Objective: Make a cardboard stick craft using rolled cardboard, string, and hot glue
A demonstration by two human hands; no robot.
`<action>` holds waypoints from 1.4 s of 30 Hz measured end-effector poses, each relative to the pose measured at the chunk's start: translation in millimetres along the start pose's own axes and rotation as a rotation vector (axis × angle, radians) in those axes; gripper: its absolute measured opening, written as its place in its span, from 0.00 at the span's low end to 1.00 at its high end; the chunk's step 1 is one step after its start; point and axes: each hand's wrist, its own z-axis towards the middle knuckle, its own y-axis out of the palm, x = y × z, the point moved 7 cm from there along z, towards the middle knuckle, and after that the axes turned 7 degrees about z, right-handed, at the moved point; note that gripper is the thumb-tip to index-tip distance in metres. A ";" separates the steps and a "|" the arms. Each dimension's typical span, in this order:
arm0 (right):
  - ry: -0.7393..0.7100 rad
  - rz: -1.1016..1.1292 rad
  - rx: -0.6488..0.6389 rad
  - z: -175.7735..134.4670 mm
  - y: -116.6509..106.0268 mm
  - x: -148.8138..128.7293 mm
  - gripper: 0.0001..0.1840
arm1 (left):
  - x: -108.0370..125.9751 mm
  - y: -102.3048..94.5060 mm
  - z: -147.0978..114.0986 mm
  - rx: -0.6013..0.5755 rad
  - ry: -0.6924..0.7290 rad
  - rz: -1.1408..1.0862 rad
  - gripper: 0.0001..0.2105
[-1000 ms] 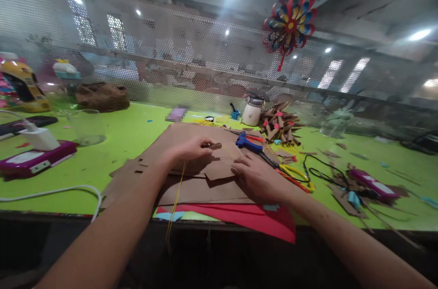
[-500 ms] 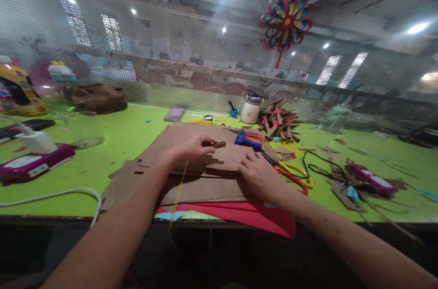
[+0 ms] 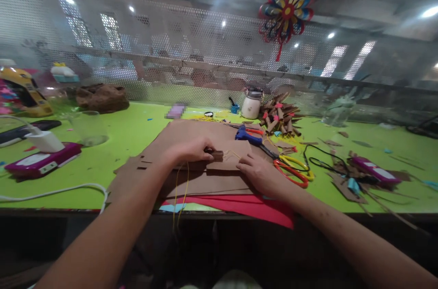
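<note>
My left hand (image 3: 196, 150) is closed on a small rolled piece of brown cardboard (image 3: 216, 156), with the fingertips wrapped over its left part. A thin yellow string (image 3: 233, 152) runs from the roll's right end to the fingertips of my right hand (image 3: 256, 168), which are pinched together on it. Under both hands lies a stack of brown cardboard sheets (image 3: 201, 185). Another length of yellow string (image 3: 187, 184) hangs below my left wrist over the table edge. Scissors with orange handles (image 3: 290, 175) and a blue-handled tool (image 3: 247, 136) lie beyond my right hand.
Red paper (image 3: 239, 209) sticks out under the stack. Several cardboard rolls (image 3: 280, 116) are piled behind, near a white jar (image 3: 251, 105). A purple power strip (image 3: 44, 160) and a clear cup (image 3: 91, 129) stand left. Cardboard scraps (image 3: 345, 186) surround another purple strip (image 3: 374, 171) on the right.
My left hand has turned the roll so more of it shows. Yellow string is now visible between the roll and my right hand. The camera view has shifted slightly.
</note>
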 end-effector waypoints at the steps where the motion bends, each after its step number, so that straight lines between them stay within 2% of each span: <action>1: -0.006 0.020 0.008 -2.4 -0.2 0.8 0.14 | 0.1 -0.2 -1.5 0.000 -0.003 0.012 0.15; 7: -0.012 0.036 0.024 -6.7 -0.6 2.4 0.12 | 7.3 -4.6 -15.4 0.084 -0.040 0.072 0.16; 14: -0.029 0.228 0.002 -6.9 -22.3 2.8 0.12 | 13.2 4.3 -21.7 0.111 -0.078 0.112 0.12; 19: 0.058 0.216 0.074 15.2 -33.6 21.9 0.15 | 10.7 6.4 -21.5 0.182 -0.072 0.157 0.09; 21: 0.095 0.203 0.059 30.5 -30.2 31.6 0.15 | 11.4 6.9 -21.1 0.185 -0.060 0.159 0.08; 26: 0.169 0.305 -0.116 49.7 -5.5 58.0 0.11 | 15.6 5.8 -22.3 0.175 -0.081 0.160 0.06; 30: 0.255 0.429 -0.054 36.6 -0.2 80.4 0.12 | 19.9 5.0 -22.2 0.189 -0.063 0.156 0.05; 34: 0.311 0.552 -0.057 24.1 3.7 93.0 0.12 | 19.1 4.6 -21.2 0.202 -0.051 0.160 0.05; 37: 0.363 0.538 -0.027 21.7 2.4 99.5 0.12 | 18.8 5.0 -21.5 0.191 -0.047 0.165 0.06; 42: 0.425 0.435 0.253 20.9 -18.5 107.7 0.08 | 20.7 5.2 -23.0 0.187 -0.012 0.194 0.07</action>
